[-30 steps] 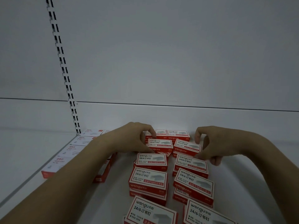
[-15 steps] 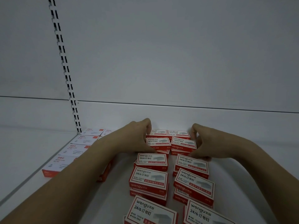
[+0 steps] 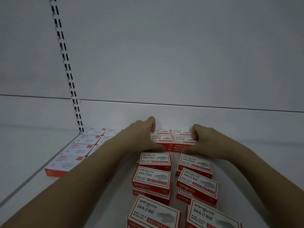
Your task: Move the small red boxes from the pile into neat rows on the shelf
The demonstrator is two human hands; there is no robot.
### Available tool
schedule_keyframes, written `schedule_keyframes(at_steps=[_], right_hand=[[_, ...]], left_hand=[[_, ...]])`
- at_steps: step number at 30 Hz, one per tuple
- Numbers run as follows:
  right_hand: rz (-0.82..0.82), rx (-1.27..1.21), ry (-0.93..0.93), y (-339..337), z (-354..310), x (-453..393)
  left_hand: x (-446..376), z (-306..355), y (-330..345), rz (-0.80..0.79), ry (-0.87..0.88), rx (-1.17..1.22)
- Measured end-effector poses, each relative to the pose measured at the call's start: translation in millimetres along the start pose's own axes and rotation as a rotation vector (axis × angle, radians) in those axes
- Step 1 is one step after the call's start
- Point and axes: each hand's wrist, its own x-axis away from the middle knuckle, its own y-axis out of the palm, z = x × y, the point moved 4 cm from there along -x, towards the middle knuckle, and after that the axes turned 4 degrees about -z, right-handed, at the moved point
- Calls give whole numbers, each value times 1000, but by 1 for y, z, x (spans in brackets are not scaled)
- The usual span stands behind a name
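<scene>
Both hands are at the back of the shelf (image 3: 246, 162), bracketing the rearmost group of small red boxes (image 3: 172, 137). Left hand (image 3: 141, 137) presses on the group's left side, index finger up by the back wall (image 3: 181, 63) and thumb along the front corner. Right hand (image 3: 202, 142) mirrors it on the right side, fingers curled round the far corner and thumb low at the front. Both hands are curled onto the boxes, squeezing the group between them, not lifting. The group sits against the wall, two boxes across, at least two layers high.

Two more columns of the same boxes run toward the viewer: a left column (image 3: 153, 176) and a right column (image 3: 196, 181), stacked two high, slightly skewed, with a gap between them. White boxes with red trim (image 3: 77, 149) lie in rows further left by the slotted upright (image 3: 65, 63).

Handling, my guess: stiff cardboard, small but dense if they hold staples as the print suggests, glossy faces so a bit slippery. Best to take them by the short sides with thumb and fingers, or to slide stacks flat along the shelf. Upper layers likely shift if pushed from one side only.
</scene>
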Motion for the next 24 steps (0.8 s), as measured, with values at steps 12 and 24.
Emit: schedule_keyframes(at_steps=[12, 24], right_hand=[[-92, -103, -29, -7, 6, 1], [-309, -326, -142, -49, -7, 68]], left_hand=[[9, -3, -9, -118, -23, 105], [67, 12, -46, -275, 151, 562]])
